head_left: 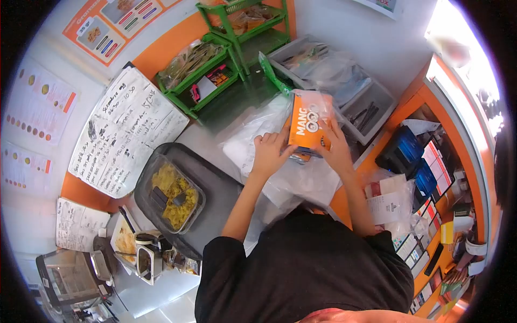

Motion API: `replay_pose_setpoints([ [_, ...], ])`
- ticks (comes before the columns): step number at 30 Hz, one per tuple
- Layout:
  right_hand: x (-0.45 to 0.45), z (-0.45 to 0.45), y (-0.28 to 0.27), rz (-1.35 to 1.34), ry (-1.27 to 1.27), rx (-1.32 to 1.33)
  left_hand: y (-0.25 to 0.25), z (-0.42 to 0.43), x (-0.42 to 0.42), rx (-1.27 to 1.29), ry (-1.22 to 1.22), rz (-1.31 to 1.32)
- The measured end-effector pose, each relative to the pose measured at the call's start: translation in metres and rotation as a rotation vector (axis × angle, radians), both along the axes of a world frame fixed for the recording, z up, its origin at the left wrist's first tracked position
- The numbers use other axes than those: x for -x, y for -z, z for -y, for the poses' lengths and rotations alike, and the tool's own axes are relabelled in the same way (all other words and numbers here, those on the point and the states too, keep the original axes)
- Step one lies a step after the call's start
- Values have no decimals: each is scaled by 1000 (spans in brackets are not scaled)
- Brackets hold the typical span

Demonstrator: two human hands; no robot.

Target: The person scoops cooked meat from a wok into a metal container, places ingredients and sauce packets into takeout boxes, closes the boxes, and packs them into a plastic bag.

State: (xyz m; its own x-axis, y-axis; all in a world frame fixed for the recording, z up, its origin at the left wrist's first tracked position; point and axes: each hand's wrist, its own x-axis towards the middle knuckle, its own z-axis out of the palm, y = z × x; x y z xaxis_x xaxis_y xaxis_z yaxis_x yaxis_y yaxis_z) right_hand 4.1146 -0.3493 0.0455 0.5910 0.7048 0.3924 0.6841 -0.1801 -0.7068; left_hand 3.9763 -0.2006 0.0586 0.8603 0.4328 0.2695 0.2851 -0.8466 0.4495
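An orange box [311, 119] with white lettering stands over clear plastic bags [250, 132] on the counter. My left hand [272, 153] is at the box's left side, its fingers curled and its thumb against the lower edge. On the right side, my right hand [336, 148] wraps round the box with its fingers on the front face. Beneath the box, more packaging shows in part, mostly hidden by the box and my hands.
To the left, a dark tray [218, 207] holds a clear container [200, 202] of yellow-green food. Green shelves [202, 81] and a grey bin [377, 107] of utensils stand behind. A metal container [149, 264] is at lower left, screens [425, 177] at right.
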Motion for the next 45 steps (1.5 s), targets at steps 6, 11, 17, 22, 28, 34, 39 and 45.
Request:
replay_pose_setpoints([
  [6, -2, 3, -6, 322, -30, 96, 24, 23, 23, -250, 57, 43],
  [11, 14, -5, -31, 307, 22, 192, 4, 49, 42, -181, 523, 286],
  [17, 55, 4, -46, 295, -145, 381, -41, 44, 42, -240, 556, 588],
  [22, 35, 5, -100, -127, -209, 391, -71, 32, 35, -411, 483, 854],
  [28, -12, -42, -46, 31, 93, 13, -72, 33, 34, -330, 565, 973],
  [34, -12, -4, -131, -69, -29, -212, -87, 5, 72, -173, 354, 893],
  [39, 3, 17, -139, -193, 6, -179, -61, -6, 89, 143, 175, 973],
  [45, -22, 58, -127, -308, -152, -295, -40, -97, 107, 157, -570, 581],
])
